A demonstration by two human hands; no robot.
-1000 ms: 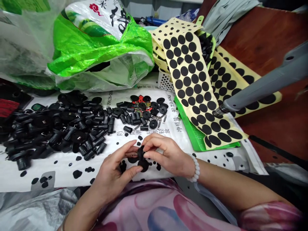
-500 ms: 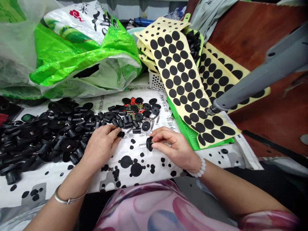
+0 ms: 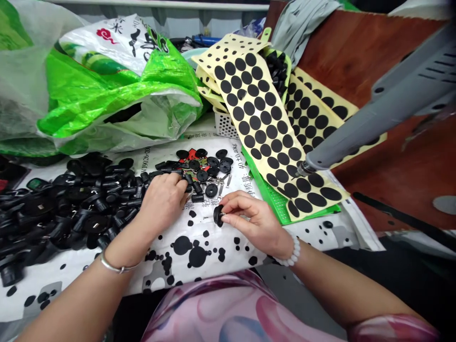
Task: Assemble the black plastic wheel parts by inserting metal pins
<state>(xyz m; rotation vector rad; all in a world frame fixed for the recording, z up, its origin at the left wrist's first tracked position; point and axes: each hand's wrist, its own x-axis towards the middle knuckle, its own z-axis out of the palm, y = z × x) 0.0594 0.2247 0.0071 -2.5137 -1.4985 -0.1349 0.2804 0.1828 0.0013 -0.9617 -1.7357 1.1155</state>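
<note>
My right hand (image 3: 254, 223) pinches a black round disc (image 3: 217, 216) on edge between thumb and fingers. A thin metal pin sticks out of the disc's left face. My left hand (image 3: 164, 202) is curled palm down at the edge of the small black cylinders (image 3: 197, 197). Its fingertips are mostly hidden, and what they hold cannot be made out. Beyond the hands, several loose black discs (image 3: 211, 190) and thin metal pieces (image 3: 228, 180) lie on the white printed sheet (image 3: 199, 223).
A pile of black parts (image 3: 92, 209) covers the left side. Behind it slumps a green and white bag (image 3: 117, 99). Sheets of round black stickers (image 3: 263, 118) lie over a green basket (image 3: 281, 213). A grey powered screwdriver (image 3: 356, 123) reaches in from the right.
My left hand has moved slightly right and away from me, toward the cylinders; the black cylinder seen at its fingertips is now hidden. My right hand still holds the disc. The view has shifted slightly.
</note>
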